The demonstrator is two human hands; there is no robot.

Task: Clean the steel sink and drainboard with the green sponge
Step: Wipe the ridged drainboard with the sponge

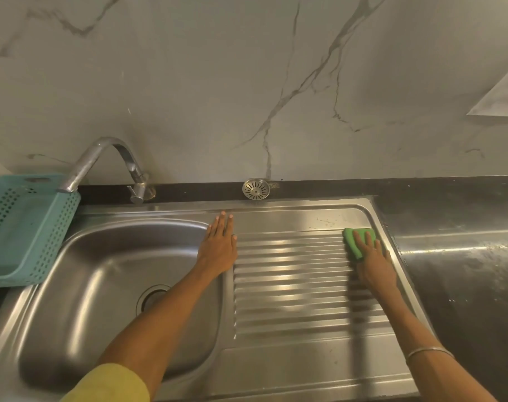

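Right hand [373, 264]: fingers straight and spread, laid flat on top of one green sponge [355, 240], pressing it down; no fingers curl under it that can be seen. One thin metal bangle [429, 351] on the right forearm.

Sponge: sits at the far right corner of the ribbed drainboard [293, 285], just beside the raised right rim. A few small specks show on the flat steel just beyond the sponge.

Left hand [219, 248]: open, fingers straight and close together, palm down on the steel strip between the basin and the drainboard, fingertips pointing at the wall. It holds nothing. One yellow sleeve [113, 385] at the lower edge on the left arm.

Sink [87, 285]: one basin, left of the drainboard, one drain opening [152, 297] in its floor.

Behind the basin: one curved steel tap [101, 163], spout pointing left.

Dark ledge behind the drainboard: one round steel strainer [256, 189], lying apart from the drain.

Left of the sink: one teal perforated basket [23, 227], its corner overlapping the sink rim.

Right of the drainboard: dark countertop [464, 271]. Marble-pattern wall [247, 82] behind everything.
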